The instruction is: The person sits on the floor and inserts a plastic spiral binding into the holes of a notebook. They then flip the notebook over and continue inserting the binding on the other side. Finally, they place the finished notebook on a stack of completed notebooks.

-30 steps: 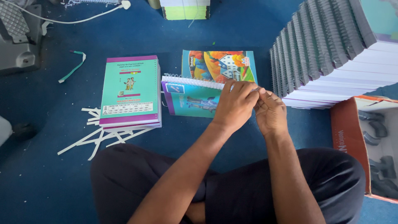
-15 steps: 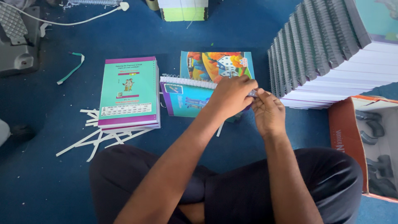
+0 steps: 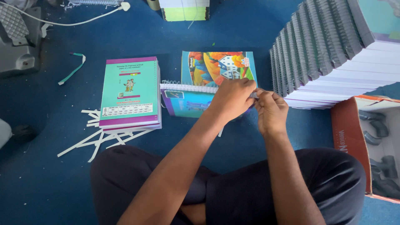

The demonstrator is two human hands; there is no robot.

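Observation:
A spiral-bound notebook [image 3: 183, 102] with a teal and purple cover lies on the blue floor in front of my crossed legs. It partly covers a colourful picture-cover book [image 3: 216, 66]. My left hand [image 3: 231, 100] rests over the notebook's right end, fingers closed at the end of the white wire spiral [image 3: 187, 87]. My right hand [image 3: 271, 110] meets it there, its fingertips pinching the same small spot. What is pinched is mostly hidden by the fingers.
A stack of teal and purple notebooks [image 3: 129, 91] lies at left over white paper strips [image 3: 100, 139]. At right a tall slanted pile of spiral-bound notebooks [image 3: 333, 54] stands behind a cardboard box [image 3: 348, 133] holding dark parts. A grey machine [image 3: 16, 41] and white cable [image 3: 83, 18] are at top left.
Both hands stay together at the right end of the spiral, with only small finger movements. The view has shifted slightly.

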